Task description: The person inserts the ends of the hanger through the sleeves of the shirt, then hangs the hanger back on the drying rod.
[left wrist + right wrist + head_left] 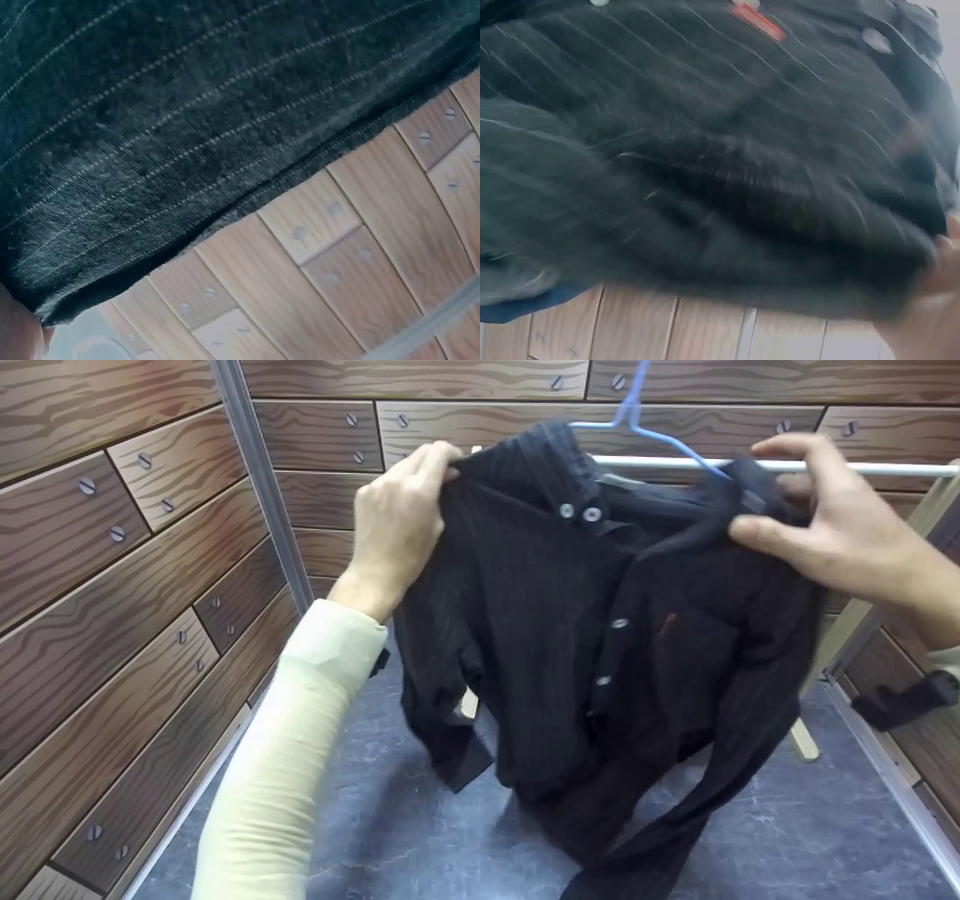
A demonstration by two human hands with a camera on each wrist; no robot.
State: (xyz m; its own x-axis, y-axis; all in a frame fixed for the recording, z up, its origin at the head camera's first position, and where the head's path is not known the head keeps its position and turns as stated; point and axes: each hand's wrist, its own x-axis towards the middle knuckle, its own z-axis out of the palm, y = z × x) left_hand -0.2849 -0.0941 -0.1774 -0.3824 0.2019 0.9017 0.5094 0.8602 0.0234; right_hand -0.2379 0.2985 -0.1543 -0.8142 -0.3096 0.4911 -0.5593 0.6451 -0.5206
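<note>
**Shirt on its hanger, both shoulders in hand, not yet settled on the rail**

From the left: my left hand [397, 521], in a cream sleeve [277, 765], has its fingers curled over the left shoulder of the black pinstriped button-up shirt [540, 607], pinching the cloth near the collar. The left wrist view shows only that striped fabric close up against the wood-patterned wall panels [360, 247].

In the middle, I judge the work partly done. The shirt already sits on the thin light-blue wire hanger [645, 427], whose hook rises above the collar, and the top buttons look fastened. Whether the hook rests on the white horizontal rail [862, 469] or only stands in front of it, I cannot tell. The body hangs crumpled and twisted, one sleeve trailing down toward the grey marbled floor [787, 825], so straightening remains.

On the right, my right hand [817, 521] grips the other shoulder between thumb and fingers, just beside the rail. The right wrist view is blurred: dark striped cloth, a small red tag [757, 21], pale buttons.
</note>
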